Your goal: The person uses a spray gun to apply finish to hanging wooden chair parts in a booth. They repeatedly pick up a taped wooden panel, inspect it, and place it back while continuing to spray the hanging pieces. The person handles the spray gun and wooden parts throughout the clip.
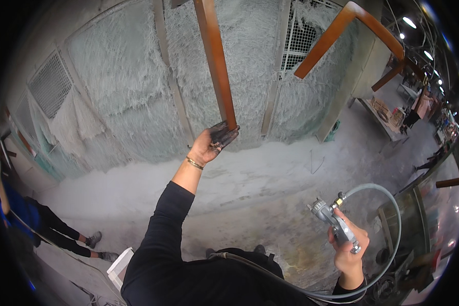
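My left hand, its fingers stained dark, is raised in the middle, with a bracelet at the wrist. Its fingers close around the lower end of a long reddish-brown wooden bar, which runs up past the top edge. Low on the right, my right hand grips a silver spray gun by its handle. The gun's head points up and left, away from the bar. A grey hose loops from the gun's upper end down around my right forearm.
Ahead stands a booth wall hung with pale fibrous sheets. An angled brown wooden frame hangs at upper right. Another person's legs are at lower left, near a white container. A worktable holds items at right.
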`<action>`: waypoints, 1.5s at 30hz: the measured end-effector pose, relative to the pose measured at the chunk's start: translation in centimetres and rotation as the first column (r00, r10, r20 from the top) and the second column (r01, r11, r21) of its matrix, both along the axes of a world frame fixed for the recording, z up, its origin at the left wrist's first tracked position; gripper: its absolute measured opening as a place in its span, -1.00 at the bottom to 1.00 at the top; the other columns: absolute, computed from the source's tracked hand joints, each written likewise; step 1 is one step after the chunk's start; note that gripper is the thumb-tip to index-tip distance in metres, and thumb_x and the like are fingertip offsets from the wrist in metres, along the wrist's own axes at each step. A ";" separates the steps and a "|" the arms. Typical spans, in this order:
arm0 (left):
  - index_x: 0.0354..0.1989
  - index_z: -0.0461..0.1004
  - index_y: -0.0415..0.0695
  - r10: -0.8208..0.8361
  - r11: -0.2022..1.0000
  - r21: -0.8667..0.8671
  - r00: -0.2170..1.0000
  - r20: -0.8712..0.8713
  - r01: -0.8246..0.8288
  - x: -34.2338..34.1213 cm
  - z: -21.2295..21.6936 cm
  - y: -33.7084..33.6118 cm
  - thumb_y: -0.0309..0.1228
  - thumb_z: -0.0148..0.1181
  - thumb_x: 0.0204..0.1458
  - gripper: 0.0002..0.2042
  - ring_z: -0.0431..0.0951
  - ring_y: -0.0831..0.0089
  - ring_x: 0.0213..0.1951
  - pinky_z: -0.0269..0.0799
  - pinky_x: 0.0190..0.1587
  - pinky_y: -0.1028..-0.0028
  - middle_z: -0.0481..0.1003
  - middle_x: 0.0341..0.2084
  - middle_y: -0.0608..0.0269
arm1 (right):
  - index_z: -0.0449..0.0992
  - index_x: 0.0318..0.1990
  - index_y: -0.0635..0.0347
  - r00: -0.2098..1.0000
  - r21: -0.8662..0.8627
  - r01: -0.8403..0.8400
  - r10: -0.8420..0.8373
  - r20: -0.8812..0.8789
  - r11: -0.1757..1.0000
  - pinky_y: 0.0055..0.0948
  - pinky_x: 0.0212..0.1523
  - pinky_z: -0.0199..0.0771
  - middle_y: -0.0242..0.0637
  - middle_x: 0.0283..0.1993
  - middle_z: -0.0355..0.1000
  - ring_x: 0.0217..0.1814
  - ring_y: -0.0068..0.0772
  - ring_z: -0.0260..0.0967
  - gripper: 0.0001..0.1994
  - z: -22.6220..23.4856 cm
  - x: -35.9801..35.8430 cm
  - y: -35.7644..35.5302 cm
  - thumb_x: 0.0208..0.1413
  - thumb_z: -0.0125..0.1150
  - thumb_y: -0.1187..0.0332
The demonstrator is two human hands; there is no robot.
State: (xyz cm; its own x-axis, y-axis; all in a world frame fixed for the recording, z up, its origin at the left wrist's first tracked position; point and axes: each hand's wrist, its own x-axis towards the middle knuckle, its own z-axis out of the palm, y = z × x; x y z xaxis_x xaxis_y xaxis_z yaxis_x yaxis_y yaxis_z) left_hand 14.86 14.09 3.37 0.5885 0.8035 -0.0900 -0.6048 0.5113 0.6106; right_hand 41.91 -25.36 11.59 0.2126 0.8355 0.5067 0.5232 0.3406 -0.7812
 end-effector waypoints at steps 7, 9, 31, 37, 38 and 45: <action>0.35 0.16 -0.37 0.191 0.981 -0.033 0.981 0.016 -0.190 1.1 0.6 0.1 -0.46 -0.29 0.44 -0.61 0.50 0.00 0.20 0.48 0.36 0.16 0.40 0.18 -0.20 | 0.50 0.18 0.48 0.988 0.169 0.144 -0.132 -0.076 0.975 -0.63 -0.63 0.07 -0.26 -0.60 0.43 -0.67 -0.66 0.21 0.04 -1.1 -1.1 -0.1 0.12 -0.09 -0.55; 0.33 0.21 -0.34 0.233 0.972 -0.016 0.972 -0.001 -0.233 1.6 0.2 0.6 -0.46 -0.32 0.43 -0.62 0.53 0.04 0.16 0.50 0.34 0.16 0.43 0.15 -0.16 | 0.50 0.19 0.48 0.989 0.252 0.129 -0.107 -0.101 0.959 -0.62 -0.63 0.09 -0.26 -0.59 0.43 -0.67 -0.64 0.22 0.05 -1.3 -1.6 0.1 0.11 -0.09 -0.55; 0.03 0.44 -0.41 0.418 0.906 -0.153 0.892 0.175 -0.395 3.8 -5.2 10.9 -0.53 -0.20 0.34 -0.71 0.66 0.13 -0.06 0.67 0.10 0.34 0.58 -0.07 -0.11 | 0.46 0.23 0.26 0.987 0.117 -0.048 0.030 0.156 0.992 -0.49 -0.39 0.56 0.20 0.03 0.57 -0.47 -0.41 0.55 -0.32 -4.8 0.3 3.0 0.28 0.16 -0.20; -0.04 0.46 -0.35 0.517 0.855 -0.126 0.843 0.145 -0.503 1.5 -4.7 11.7 -0.41 -0.17 0.39 -0.71 0.66 0.14 -0.06 0.66 0.11 0.28 0.60 -0.09 -0.02 | 0.49 0.18 0.47 0.997 0.300 0.002 -0.024 0.070 0.954 -0.56 -0.56 0.29 -0.17 -0.48 0.50 -0.60 -0.54 0.33 -0.07 -3.0 -1.0 5.9 0.20 0.00 -0.43; -0.06 0.48 -0.28 0.537 0.843 -0.117 0.832 0.136 -0.525 1.2 -4.7 12.1 -0.33 -0.09 0.40 -0.73 0.66 0.15 -0.06 0.66 0.09 0.26 0.60 -0.09 0.01 | 0.47 0.20 0.49 0.997 0.367 -0.005 -0.022 0.069 0.930 -0.57 -0.59 0.18 -0.27 -0.56 0.43 -0.67 -0.59 0.22 -0.02 -2.6 -1.4 6.9 0.19 -0.06 -0.47; 0.35 0.28 -0.31 0.695 0.716 -0.058 0.718 -0.033 -0.696 -5.2 1.8 12.8 -0.02 -0.03 0.37 -0.39 0.33 0.17 0.35 0.27 0.38 0.26 0.35 0.32 -0.03 | 0.31 0.28 0.64 0.991 0.548 -0.003 0.075 -0.109 0.837 -0.60 -0.72 0.06 -0.33 -0.67 0.28 -0.75 -0.61 0.10 0.18 -2.7 -2.5 11.5 0.08 -0.14 -0.60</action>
